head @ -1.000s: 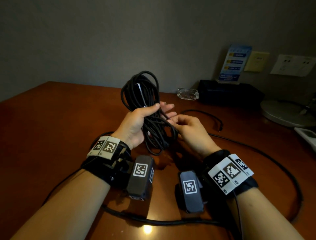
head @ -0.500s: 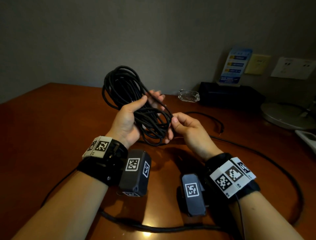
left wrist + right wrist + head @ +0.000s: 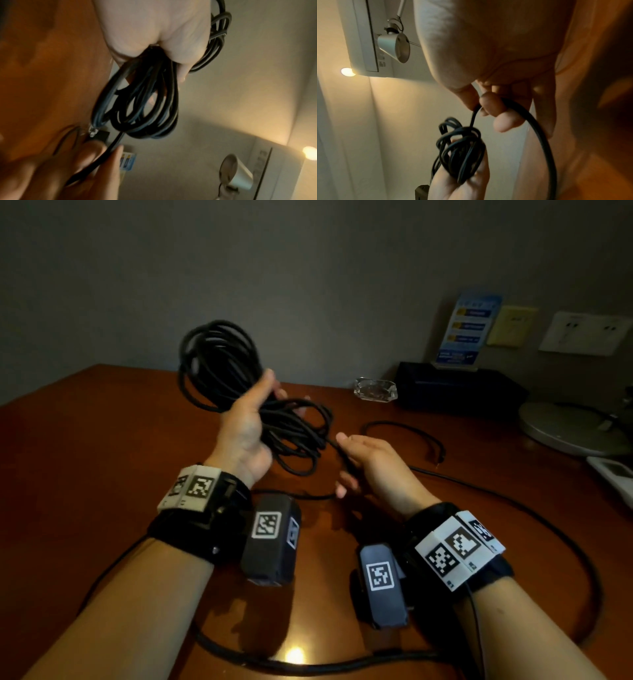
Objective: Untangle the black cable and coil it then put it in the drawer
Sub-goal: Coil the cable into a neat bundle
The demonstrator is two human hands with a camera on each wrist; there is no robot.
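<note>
The left hand was up above the desk, fingers curled tight round the cable bundle, thumb across the front of it. Loops fanned out above the fist toward the wall and more loops sagged out below it, hanging clear of the wood. From the left wrist view those lower loops dangled in a bunch under the palm, several strands thick. Just beside it, the right hand had one loose strand, thumb and forefinger pinching it while the other fingers curled loosely under; the right wrist view showed the fingertips closed on that single strand, which ran up into the bundle on one side and swept off in a wide arc on the other. The rest of the cable trailed over the desk, out toward the right edge, looping round and back along the near edge under both forearms. Another thin lead lay curved toward the back. Along the back edge sat a glass ashtray, a black box with a blue card standing on it, and a lamp base at the right. No drawer showed in any view, and the bundle was held in the air, well short of a neat coil.
</note>
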